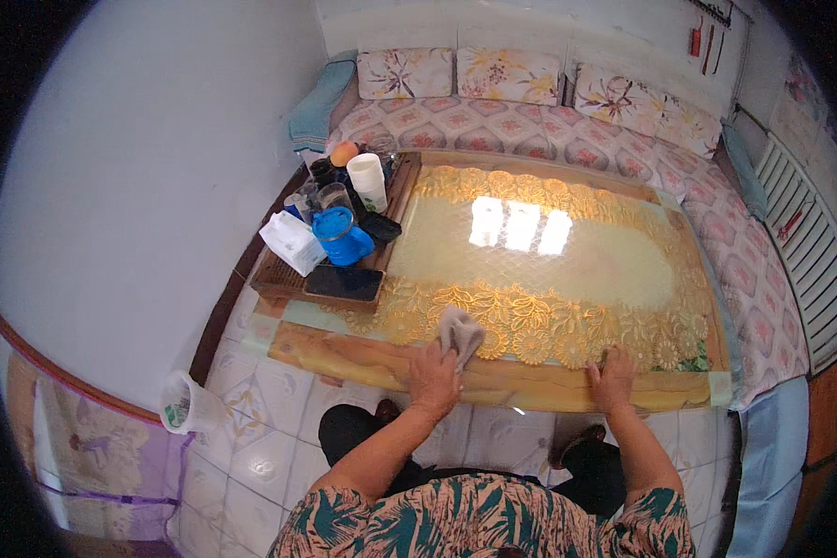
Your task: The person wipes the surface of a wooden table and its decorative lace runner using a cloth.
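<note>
A grey-pink cloth [462, 330] is bunched in the fingers of my left hand [434, 380]. It lies on the near part of a low table [600, 244], over a gold lace-patterned border under a shiny clear cover. My right hand [614, 380] rests at the table's near edge, to the right, thumb spread from the fingers. It appears to hold nothing, though its fingertips are partly hidden. A black smartphone [344, 283] lies on the near end of a wooden tea tray [279, 280], left of the cloth.
On the tray stand a blue jug [340, 237], a tissue pack [293, 243], stacked paper cups [367, 181] and a round orange fruit [343, 153]. A patterned sofa [516, 125] wraps the table's far and right sides. A white bin [185, 403] stands on the tiled floor.
</note>
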`<state>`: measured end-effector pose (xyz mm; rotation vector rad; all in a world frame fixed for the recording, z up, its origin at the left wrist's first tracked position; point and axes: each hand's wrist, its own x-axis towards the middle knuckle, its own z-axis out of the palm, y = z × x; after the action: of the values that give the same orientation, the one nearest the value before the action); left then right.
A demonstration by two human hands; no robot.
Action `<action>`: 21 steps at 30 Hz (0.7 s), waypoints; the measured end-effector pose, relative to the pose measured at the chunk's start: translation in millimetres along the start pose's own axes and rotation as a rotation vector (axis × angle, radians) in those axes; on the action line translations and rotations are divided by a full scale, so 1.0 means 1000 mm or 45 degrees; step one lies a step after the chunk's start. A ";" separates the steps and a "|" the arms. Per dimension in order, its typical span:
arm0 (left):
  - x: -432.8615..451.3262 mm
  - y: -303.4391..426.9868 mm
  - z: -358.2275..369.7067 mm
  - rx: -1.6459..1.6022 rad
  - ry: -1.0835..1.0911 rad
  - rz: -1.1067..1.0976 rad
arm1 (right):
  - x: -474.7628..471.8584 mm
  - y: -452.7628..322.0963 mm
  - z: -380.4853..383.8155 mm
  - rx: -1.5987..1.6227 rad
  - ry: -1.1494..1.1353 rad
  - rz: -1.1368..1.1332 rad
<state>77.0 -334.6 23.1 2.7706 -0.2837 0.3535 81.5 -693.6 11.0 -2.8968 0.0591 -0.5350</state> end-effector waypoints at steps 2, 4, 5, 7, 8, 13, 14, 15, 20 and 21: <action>0.005 -0.018 0.007 0.259 0.106 -0.029 | 0.002 -0.006 -0.003 0.011 -0.044 0.004; 0.016 -0.030 0.009 0.325 0.149 -0.189 | 0.005 -0.007 -0.003 0.014 -0.050 0.029; 0.023 -0.035 0.007 0.272 0.147 -0.341 | 0.003 -0.007 -0.002 -0.014 -0.026 0.046; 0.041 -0.037 0.006 0.247 0.193 -0.525 | 0.002 -0.008 0.001 -0.044 0.031 0.069; 0.050 -0.035 0.009 0.261 0.233 -0.551 | 0.004 -0.007 0.001 -0.054 0.017 0.078; 0.098 -0.057 0.036 0.426 0.294 -0.698 | 0.009 -0.015 -0.010 0.008 -0.105 0.114; 0.107 -0.060 0.038 0.416 0.254 -0.725 | 0.008 -0.015 -0.010 0.024 -0.109 0.115; 0.116 -0.062 0.037 0.410 0.222 -0.752 | 0.007 -0.015 -0.009 0.047 -0.106 0.112; 0.162 -0.074 0.043 0.427 0.264 -0.742 | 0.007 -0.011 -0.007 0.026 -0.098 0.121; 0.168 -0.082 0.044 0.450 0.273 -0.728 | 0.008 -0.013 -0.007 0.010 -0.084 0.108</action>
<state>265.1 -299.7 4.4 2.9451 0.6709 0.5823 86.4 -682.3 22.4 -2.8865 0.1686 -0.4234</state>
